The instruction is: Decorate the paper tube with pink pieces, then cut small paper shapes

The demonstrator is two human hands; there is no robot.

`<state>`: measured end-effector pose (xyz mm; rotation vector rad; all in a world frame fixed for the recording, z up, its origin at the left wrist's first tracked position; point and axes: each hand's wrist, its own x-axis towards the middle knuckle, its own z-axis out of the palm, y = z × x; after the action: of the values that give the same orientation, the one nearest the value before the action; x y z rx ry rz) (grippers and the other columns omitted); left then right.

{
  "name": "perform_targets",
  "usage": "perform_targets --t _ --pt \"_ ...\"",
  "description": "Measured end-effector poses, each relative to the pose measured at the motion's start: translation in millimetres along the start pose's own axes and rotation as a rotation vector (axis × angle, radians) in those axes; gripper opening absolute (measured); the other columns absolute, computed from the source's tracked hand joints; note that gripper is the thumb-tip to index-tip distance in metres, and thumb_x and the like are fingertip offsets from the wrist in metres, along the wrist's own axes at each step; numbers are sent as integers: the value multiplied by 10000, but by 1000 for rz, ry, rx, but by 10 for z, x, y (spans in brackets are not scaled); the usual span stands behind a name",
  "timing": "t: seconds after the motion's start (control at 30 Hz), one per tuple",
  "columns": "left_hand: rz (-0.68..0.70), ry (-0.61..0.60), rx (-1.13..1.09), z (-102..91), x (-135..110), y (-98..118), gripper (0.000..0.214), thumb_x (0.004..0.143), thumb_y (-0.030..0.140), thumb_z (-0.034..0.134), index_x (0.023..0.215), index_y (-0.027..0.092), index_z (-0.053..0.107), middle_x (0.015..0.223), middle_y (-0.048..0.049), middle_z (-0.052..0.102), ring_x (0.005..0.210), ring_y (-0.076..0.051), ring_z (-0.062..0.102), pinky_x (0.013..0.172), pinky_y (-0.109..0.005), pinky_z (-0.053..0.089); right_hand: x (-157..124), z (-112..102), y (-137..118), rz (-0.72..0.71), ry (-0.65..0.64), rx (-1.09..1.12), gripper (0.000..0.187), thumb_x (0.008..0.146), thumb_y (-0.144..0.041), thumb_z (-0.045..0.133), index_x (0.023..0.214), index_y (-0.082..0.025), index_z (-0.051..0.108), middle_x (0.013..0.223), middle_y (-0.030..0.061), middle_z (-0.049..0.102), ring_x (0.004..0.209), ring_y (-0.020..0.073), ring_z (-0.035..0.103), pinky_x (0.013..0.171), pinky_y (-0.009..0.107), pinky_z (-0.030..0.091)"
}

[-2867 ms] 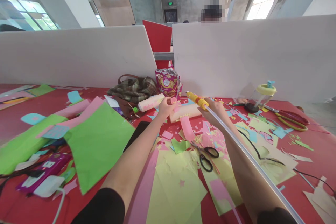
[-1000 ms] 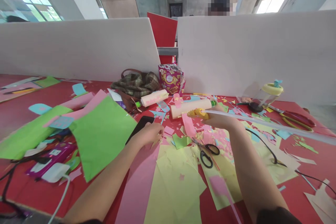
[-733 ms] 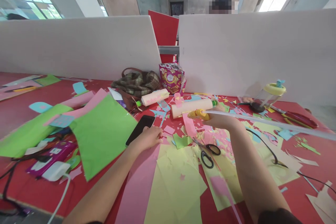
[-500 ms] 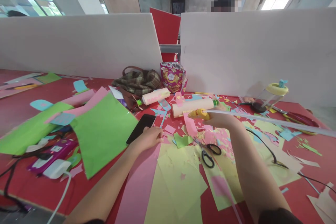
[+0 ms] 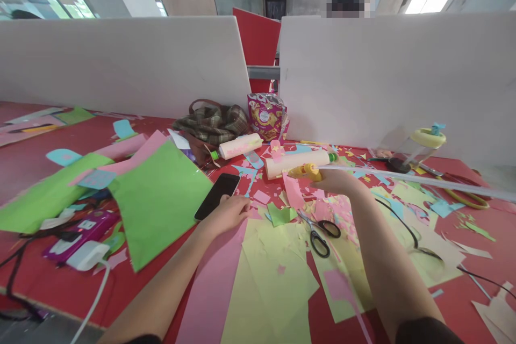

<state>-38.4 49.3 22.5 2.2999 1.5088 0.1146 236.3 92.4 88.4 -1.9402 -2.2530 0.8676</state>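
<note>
Gripping a yellow glue gun [image 5: 305, 171], fingers of our right hand [image 5: 338, 180] were curled round it near the table's [image 5: 28, 172] far edge, clear stick [image 5: 423, 183] trailing rightward. Our left hand [image 5: 228, 212] lay fingers-together on a pink sheet [image 5: 209, 290], just beside a black phone [image 5: 217, 195].

Glossy phone [image 5: 217, 195]; matt paper sheets [image 5: 161, 199] (bag [image 5: 212, 122] plaid cloth).

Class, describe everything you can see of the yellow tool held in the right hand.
The yellow tool, seemingly a small plastic glue gun, lies roughly level in the right hand, tip pointing left, near the cream roll. A long, pale translucent stick runs from its back to the right, above the red table. The hand hides its lower part.
</note>
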Motion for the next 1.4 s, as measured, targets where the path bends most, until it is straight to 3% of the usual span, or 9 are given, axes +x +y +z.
perform_targets --t 0.17,0.5,0.73,1.23,1.4 --pt "13 11 -16 -3 -4 -5 153 732 227 383 609 182 461 662 -3 557 629 -149 482 695 -282 287 17 1 -31 7 -8 -24 130 633 -244 479 727 -201 557 636 -11 575 429 113 550 418 214 353" --pt "21 62 -76 -97 -8 23 186 740 270 417 594 183 495 624 9 565 621 -144 507 644 -251 304 21 19 -49 14 -28 -82 98 641 -258 464 703 -208 521 471 -40 528 452 127 547 414 207 324" --pt "-21 123 -159 -153 11 100 190 730 282 432 636 186 565 724 -17 623 692 -157 556 641 -248 360 23 3 -56 33 -53 -96 153 640 -263 472 768 -202 530 482 -32 543 474 135 563 423 204 339" --pt "-104 295 -366 -56 405 298 206 697 321 487 661 159 610 678 -19 633 622 -142 572 576 -225 423 27 11 -32 42 -61 -71 184 648 -248 494 818 -200 544 611 -11 579 462 115 564 431 198 360" --pt "-114 314 -381 -42 562 384 204 692 308 488 693 161 629 688 -19 644 590 -140 569 555 -230 428 12 -2 6 35 -44 -49 121 631 -232 499 738 -202 547 622 -17 556 413 90 523 408 197 361"
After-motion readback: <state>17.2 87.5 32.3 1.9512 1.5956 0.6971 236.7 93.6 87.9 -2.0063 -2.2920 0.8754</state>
